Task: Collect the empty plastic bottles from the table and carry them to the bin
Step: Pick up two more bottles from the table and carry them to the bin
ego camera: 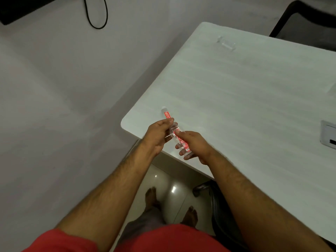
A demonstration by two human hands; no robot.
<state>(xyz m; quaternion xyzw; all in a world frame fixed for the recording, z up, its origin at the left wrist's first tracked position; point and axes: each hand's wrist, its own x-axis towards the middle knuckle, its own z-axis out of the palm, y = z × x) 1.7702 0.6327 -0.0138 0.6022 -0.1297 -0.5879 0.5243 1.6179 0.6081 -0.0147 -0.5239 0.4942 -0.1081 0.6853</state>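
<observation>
Over the near left corner of the white table (245, 99), my two hands hold clear plastic bottles with red labels. My left hand (157, 136) grips one red-label bottle (166, 114), whose cap end points away from me past my thumb. My right hand (195, 146) is closed around a second red-label bottle (182, 142), just right of the first. The two bottles meet between my hands. A third clear bottle (226, 43) lies on its side near the table's far edge, out of reach of both hands.
A grey socket box (328, 135) is set in the table at the right edge. A black chair (307, 22) stands behind the far right corner. Another chair's base (205, 190) sits under the table by my feet. A black cable (98, 17) hangs on the wall.
</observation>
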